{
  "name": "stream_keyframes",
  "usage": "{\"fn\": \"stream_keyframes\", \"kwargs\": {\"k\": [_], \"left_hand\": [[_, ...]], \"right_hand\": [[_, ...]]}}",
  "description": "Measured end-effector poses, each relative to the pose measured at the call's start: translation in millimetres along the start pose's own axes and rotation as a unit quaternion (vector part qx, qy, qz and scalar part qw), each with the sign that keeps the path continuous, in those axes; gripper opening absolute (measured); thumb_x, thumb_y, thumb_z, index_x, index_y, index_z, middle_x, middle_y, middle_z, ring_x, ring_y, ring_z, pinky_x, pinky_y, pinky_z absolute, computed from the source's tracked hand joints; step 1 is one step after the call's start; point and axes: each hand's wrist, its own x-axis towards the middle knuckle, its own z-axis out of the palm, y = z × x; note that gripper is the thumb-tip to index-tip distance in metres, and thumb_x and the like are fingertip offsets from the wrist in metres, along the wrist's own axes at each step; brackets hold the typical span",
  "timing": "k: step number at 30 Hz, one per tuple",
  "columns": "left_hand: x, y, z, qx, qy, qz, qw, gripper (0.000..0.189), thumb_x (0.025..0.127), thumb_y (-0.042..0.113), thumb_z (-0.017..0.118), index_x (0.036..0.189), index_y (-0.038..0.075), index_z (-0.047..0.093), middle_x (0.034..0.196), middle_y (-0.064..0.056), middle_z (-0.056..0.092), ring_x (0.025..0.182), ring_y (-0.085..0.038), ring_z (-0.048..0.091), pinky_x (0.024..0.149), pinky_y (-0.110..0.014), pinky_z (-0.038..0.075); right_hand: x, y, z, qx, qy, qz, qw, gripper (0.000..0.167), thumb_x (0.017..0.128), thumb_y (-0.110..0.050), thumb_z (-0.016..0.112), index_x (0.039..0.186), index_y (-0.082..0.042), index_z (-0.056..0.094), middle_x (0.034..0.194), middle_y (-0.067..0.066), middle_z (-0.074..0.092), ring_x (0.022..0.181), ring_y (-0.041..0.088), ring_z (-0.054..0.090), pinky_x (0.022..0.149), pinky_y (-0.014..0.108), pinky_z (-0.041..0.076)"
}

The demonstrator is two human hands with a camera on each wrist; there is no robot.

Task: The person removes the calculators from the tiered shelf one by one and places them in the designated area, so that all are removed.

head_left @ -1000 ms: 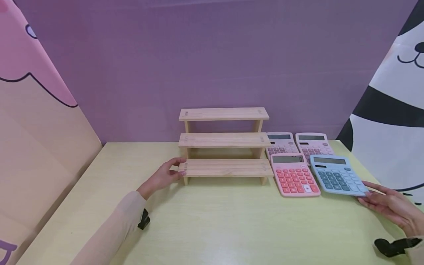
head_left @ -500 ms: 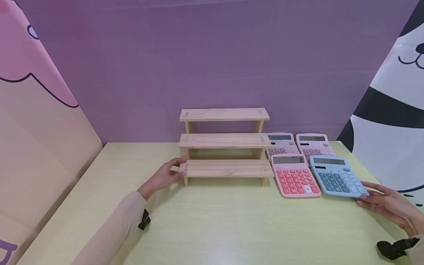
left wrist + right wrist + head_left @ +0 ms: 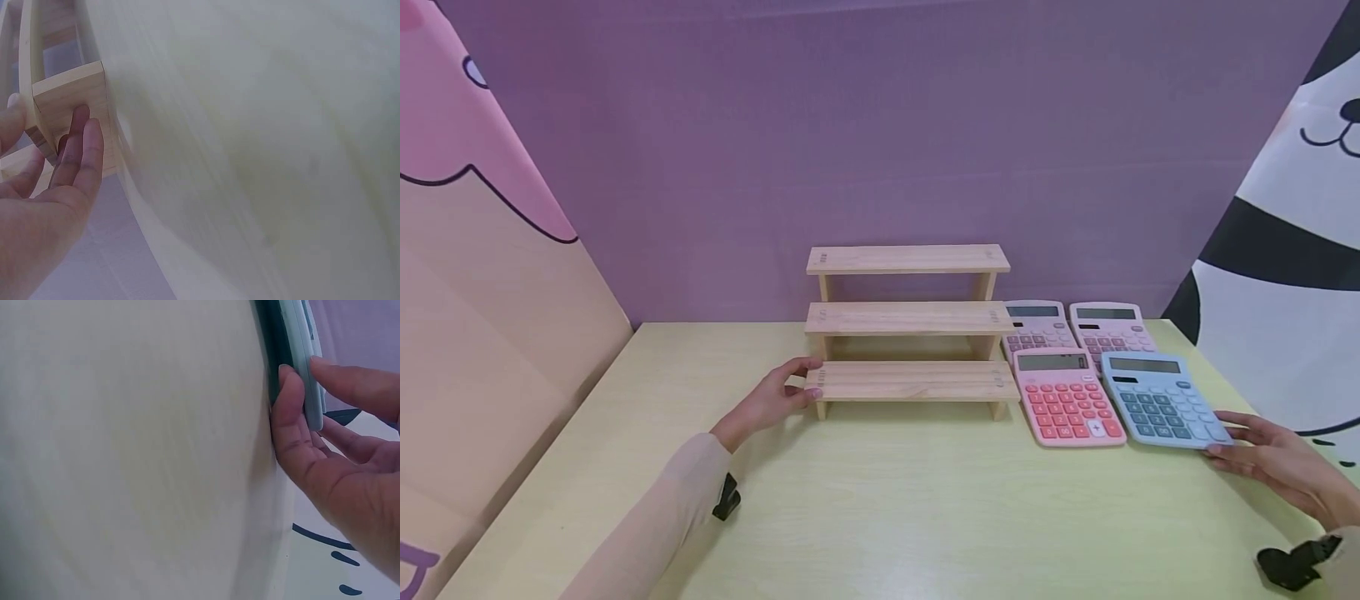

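Observation:
A three-step wooden display rack (image 3: 910, 318) stands against the back of the table. My left hand (image 3: 767, 403) grips the left end of its lowest step, the thumb on one side and fingertips under the board in the left wrist view. To the right of the rack is a light blue calculator (image 3: 1159, 408). Its near right corner is between the thumb and fingers of my right hand (image 3: 1279, 460). In the right wrist view, a fingertip (image 3: 289, 403) reaches beneath the blue calculator (image 3: 300, 347), whose edge there sits a little above the table.
Beside the blue calculator lies a coral-pink calculator (image 3: 1067, 408). Behind them are two pale pink calculators, one (image 3: 1037, 327) partly hidden by the rack and the other (image 3: 1108, 329) at the right. A purple backdrop (image 3: 902, 150) rises behind the table (image 3: 887, 500).
The near end of the blue calculator has come down slightly, and my right hand has dropped and shifted a little with it. My left hand stays on the rack.

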Motion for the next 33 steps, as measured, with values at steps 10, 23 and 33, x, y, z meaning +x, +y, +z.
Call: {"fn": "stream_keyframes", "kwargs": {"k": [10,23,33], "left_hand": [[-0.3,3.1,0.3,-0.001,-0.001,-0.003,1.0,0.049,0.088,0.01,0.059,0.133,0.006,0.04,0.121,-0.019,0.041,0.098,-0.029,0.06,0.085,-0.039,0.052],[-0.1,3.8,-0.4,0.001,0.0,-0.003,1.0,0.049,0.088,0.01,0.059,0.133,0.006,0.04,0.12,-0.019,0.042,0.097,-0.028,0.06,0.084,-0.039,0.052],[-0.5,0.3,-0.6,0.004,0.004,0.008,1.0,0.048,0.088,0.01,0.059,0.132,0.004,0.04,0.12,-0.02,0.042,0.096,-0.03,0.061,0.083,-0.037,0.053]], "right_hand": [[2.3,2.0,-0.6,-0.037,-0.002,-0.005,0.9993,0.09,0.086,-0.017,0.064,0.136,0.017,-0.002,0.132,0.04,0.01,0.081,0.0,0.056,0.075,0.023,0.054],[2.4,-4.8,3.2,-0.05,0.003,0.0,0.9987,0.086,0.086,-0.012,0.062,0.135,0.018,-0.002,0.128,0.039,0.013,0.079,0.001,0.056,0.073,0.022,0.054],[2.9,-5.9,1.9,-0.059,0.0,0.017,0.9981,0.095,0.083,-0.022,0.067,0.136,0.017,-0.001,0.126,0.038,0.014,0.078,0.001,0.054,0.072,0.021,0.053]]}}
